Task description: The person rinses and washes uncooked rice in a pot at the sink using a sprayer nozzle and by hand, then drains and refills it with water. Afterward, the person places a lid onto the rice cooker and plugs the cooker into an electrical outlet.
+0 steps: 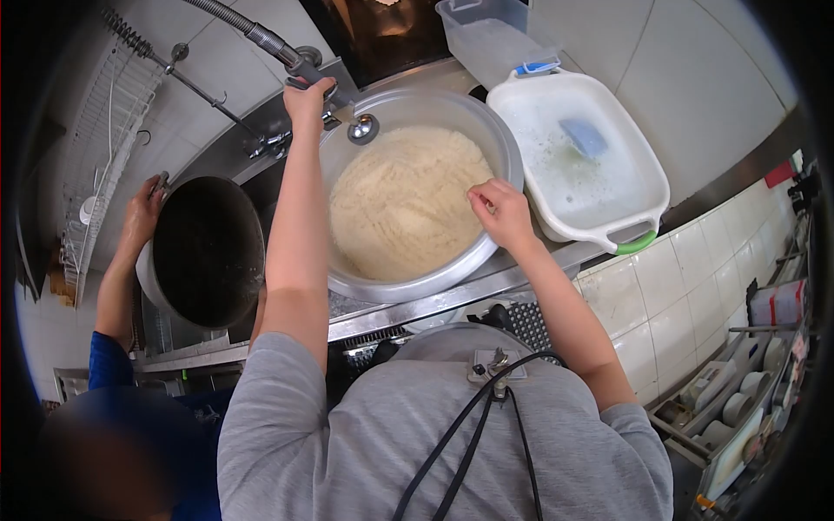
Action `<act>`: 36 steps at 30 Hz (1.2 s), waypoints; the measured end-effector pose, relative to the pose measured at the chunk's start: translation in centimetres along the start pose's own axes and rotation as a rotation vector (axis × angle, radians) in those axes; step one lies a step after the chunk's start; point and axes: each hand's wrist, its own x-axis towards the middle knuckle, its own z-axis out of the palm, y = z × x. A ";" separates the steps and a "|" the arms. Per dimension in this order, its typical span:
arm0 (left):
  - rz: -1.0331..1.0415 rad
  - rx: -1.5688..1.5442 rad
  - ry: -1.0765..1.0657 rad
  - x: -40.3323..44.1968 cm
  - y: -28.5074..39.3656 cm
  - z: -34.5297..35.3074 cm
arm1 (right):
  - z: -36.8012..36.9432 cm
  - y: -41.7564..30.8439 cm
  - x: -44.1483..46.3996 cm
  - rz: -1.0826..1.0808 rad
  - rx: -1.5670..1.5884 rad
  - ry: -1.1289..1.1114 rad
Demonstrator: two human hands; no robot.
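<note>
Two hands of mine are at work: the left hand [308, 100] is wrapped around the sprayer [304, 73], and the right hand [504, 213] is half curled above the near right rim of the big bowl [511, 165]; whether its fingers pinch something, I cannot tell. The pale grains, probably rice [404, 204], lie inside this bowl, below the spray head [363, 129]. If I press the sprayer too strongly, I think the water could throw grains over the rim; I cannot see whether it runs now. My right forearm is near the white basin [645, 195], so a careless elbow could knock it, and its cloudy water might splash into the grains. I count one sprayer, one big bowl, one heap of grains, one white basin with one blue sponge [584, 137] inside, one clear box [491, 39] behind it, and, at my left, one dark pot [208, 252] held by one clearly visible co-worker's hand [146, 208].
</note>
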 end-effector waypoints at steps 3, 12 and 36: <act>0.039 0.137 0.078 1.3 -1.3 -1.7 | 0.0 -0.1 0.1 -0.007 -0.004 0.006; -0.098 0.236 -0.156 -3.3 1.7 -9.6 | 0.0 0.0 0.1 -0.013 -0.009 -0.001; 0.049 0.017 -0.020 -2.5 1.2 0.0 | 0.0 0.3 0.2 -0.015 -0.006 0.006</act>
